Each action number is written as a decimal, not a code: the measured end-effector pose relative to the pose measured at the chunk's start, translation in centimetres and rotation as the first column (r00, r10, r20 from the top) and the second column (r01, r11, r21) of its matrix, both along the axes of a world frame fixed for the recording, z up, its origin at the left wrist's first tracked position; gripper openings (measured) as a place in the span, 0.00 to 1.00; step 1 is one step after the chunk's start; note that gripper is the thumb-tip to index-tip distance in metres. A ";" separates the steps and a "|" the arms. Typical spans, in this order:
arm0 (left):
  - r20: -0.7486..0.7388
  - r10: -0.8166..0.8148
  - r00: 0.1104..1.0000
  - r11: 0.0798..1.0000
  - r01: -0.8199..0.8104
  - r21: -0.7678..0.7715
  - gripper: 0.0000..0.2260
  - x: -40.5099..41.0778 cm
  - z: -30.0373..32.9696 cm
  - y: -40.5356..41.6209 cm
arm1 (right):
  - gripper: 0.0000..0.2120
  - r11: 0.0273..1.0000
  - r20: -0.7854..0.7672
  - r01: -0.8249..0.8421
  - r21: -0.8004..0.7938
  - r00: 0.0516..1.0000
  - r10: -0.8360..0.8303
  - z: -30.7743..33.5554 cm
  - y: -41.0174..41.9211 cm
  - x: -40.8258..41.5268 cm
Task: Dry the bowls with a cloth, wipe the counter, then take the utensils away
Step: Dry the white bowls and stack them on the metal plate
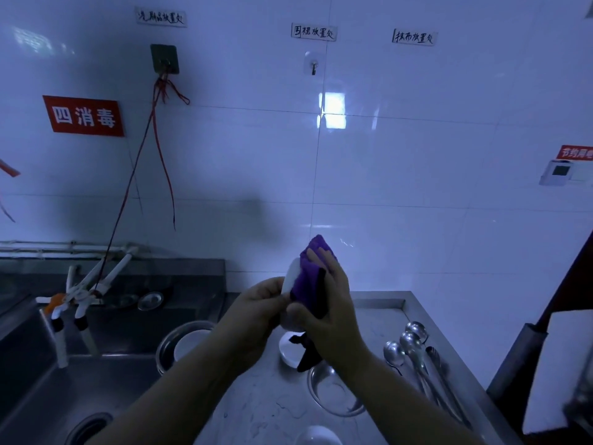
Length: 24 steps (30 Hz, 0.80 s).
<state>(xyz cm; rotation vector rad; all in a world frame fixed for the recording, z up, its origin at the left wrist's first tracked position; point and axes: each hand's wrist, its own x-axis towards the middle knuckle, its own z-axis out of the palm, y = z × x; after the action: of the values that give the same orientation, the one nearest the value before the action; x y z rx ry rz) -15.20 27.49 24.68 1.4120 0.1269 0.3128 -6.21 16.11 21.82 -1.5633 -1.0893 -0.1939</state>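
Overhead, a red sign [84, 116] reads "四消毒".

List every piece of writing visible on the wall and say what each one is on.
"四消毒": red sign, left wall.
"洗刷品放置处": handwritten paper label above the dark hook; first characters are unclear.
"围裙放置处": paper label above the clear hook.
"抹布放置处": paper label, right of it.
"节约用": red sticker at the right edge, cut off by the frame.
No writing is readable elsewhere.

Single head-worn wide view, facing forward and down, close over counter [378, 303], tiled wall [417, 187] behind
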 end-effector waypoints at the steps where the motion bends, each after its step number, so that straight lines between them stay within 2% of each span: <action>1: 0.017 -0.008 1.000 1.000 0.008 -0.004 0.11 0.1 0.2 -0.2 | 0.33 0.999 0.073 0.049 0.008 0.996 -0.049 -0.4 0.2 -0.1; 4: 0.030 -0.002 1.000 0.999 0.001 0.033 0.14 0.2 0.3 -0.5 | 0.21 0.984 0.213 0.154 0.094 0.962 -0.171 -0.4 0.5 0.2; 6: 0.019 0.008 1.000 0.995 -0.010 0.097 0.13 0.3 0.5 -0.7 | 0.16 0.981 0.172 0.143 0.129 0.971 -0.164 0.8 0.7 0.5; 8: 0.017 0.006 1.000 0.990 -0.008 0.143 0.13 0.3 0.6 -0.7 | 0.11 0.981 -0.071 0.116 0.156 0.992 -0.106 2.5 0.8 0.8; 11: 0.033 -0.011 0.999 0.990 0.006 0.143 0.13 0.2 0.7 -0.2 | 0.09 0.991 -0.481 0.054 0.124 0.876 0.013 4.5 0.5 2.2; 14: 0.045 -0.008 0.999 0.998 0.005 0.060 0.13 0.5 0.6 0.3 | 0.12 0.997 -0.672 0.017 0.078 0.740 0.039 4.9 -0.5 2.8; 17: 0.117 -0.001 0.993 0.981 0.024 -0.194 0.15 1.0 0.2 0.7 | 0.14 0.989 -0.737 0.094 0.113 0.675 0.020 4.0 -0.4 2.8; 18: 0.141 0.008 0.990 0.961 0.031 -0.275 0.15 1.2 0.1 0.8 | 0.13 0.983 -0.721 0.128 0.133 0.693 0.008 3.7 -0.1 2.6; 20: 0.171 0.032 0.985 0.922 0.037 -0.385 0.14 1.7 -0.1 0.9 | 0.10 0.965 -0.589 0.205 0.167 0.805 -0.069 3.1 0.5 2.2; 22: 0.182 0.051 0.982 0.898 0.035 -0.438 0.14 2.0 -0.1 0.8 | 0.10 0.955 -0.313 0.263 0.135 0.926 -0.211 2.4 0.8 1.6; 24: 0.193 0.052 0.980 0.885 0.045 -0.464 0.14 2.1 0.1 0.6 | 0.15 0.948 -0.049 0.294 0.121 0.956 -0.290 1.6 1.0 1.0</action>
<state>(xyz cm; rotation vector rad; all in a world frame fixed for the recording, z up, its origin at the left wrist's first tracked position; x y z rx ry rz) -13.07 28.05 24.76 0.8940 0.0343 0.3964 -5.22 17.06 23.38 -1.6009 -0.8010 -0.4312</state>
